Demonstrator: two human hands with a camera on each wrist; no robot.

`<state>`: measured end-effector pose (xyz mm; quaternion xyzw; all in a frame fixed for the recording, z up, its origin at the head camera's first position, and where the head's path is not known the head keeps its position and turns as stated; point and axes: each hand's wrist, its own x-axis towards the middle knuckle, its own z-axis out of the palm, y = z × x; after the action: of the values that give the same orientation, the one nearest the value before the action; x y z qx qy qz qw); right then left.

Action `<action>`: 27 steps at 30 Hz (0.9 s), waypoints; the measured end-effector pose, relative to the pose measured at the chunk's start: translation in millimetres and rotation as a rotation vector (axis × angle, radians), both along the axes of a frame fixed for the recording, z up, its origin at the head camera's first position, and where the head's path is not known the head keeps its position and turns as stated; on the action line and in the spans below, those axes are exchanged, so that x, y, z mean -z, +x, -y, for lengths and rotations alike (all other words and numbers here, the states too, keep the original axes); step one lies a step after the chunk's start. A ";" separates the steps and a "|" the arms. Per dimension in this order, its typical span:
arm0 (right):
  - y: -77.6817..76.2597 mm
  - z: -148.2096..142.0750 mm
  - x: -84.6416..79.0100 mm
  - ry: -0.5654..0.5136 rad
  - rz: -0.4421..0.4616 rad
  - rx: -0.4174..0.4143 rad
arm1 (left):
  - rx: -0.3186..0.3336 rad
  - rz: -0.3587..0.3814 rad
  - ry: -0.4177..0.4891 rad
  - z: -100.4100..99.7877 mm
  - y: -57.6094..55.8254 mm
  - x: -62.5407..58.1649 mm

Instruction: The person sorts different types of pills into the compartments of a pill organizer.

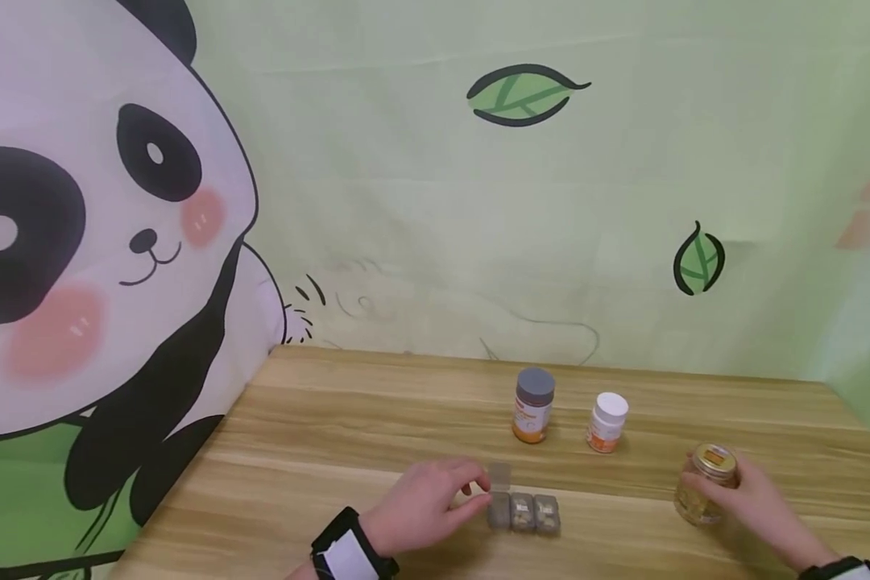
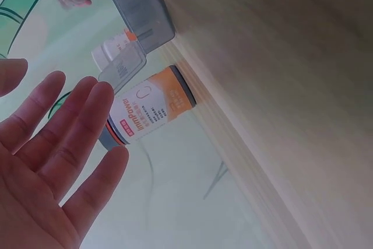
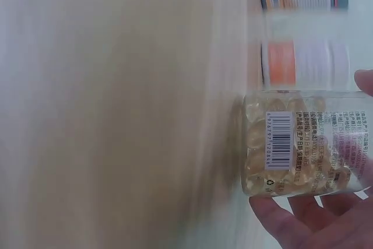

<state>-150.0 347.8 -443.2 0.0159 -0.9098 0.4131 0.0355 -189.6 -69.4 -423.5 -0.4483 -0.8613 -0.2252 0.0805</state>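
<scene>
My right hand (image 1: 764,503) grips a clear jar (image 1: 699,509) with a gold lid, at the right of the table. Yellowish softgels and a barcode label show through the jar (image 3: 309,144) in the right wrist view. My left hand (image 1: 424,501) is beside a small grey pill organizer (image 1: 524,513), its fingers loosely bent and holding nothing. The organizer's leftmost compartment has its clear lid (image 1: 499,475) flipped back; the other two are closed, with contents showing. Whether a left fingertip touches the lid (image 2: 123,68) I cannot tell.
Behind the organizer stands a bottle with a grey cap (image 1: 533,405). A smaller white-capped bottle (image 1: 607,423) is to its right. The wooden table (image 1: 377,411) ends at a cloth backdrop (image 1: 420,201) printed with a panda and leaves.
</scene>
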 end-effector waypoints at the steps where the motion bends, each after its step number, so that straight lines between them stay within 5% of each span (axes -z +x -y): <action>1: 2.9 5.6 0.9 0.001 -0.025 -0.008 | 0.001 -0.003 -0.002 -0.3 0.1 0.0; 7: 19.1 37.4 5.2 -0.048 -0.042 -0.087 | 0.009 -0.014 0.003 -1.6 1.3 0.5; 12: 26.3 55.9 8.7 -0.164 0.000 -0.243 | 0.024 0.000 0.004 -1.7 3.6 -0.2; 19: 35.1 80.8 18.0 -0.302 -0.111 -0.453 | 0.042 -0.004 -0.002 -2.3 6.9 0.9; 27: 39.4 107.8 22.5 -0.509 0.034 -0.669 | 0.059 -0.014 -0.012 -4.8 10.5 2.4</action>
<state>-110.6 240.0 -465.7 0.2943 -0.7239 0.6137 -0.1128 -179.1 -64.6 -425.9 -0.4754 -0.8485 -0.2192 0.0774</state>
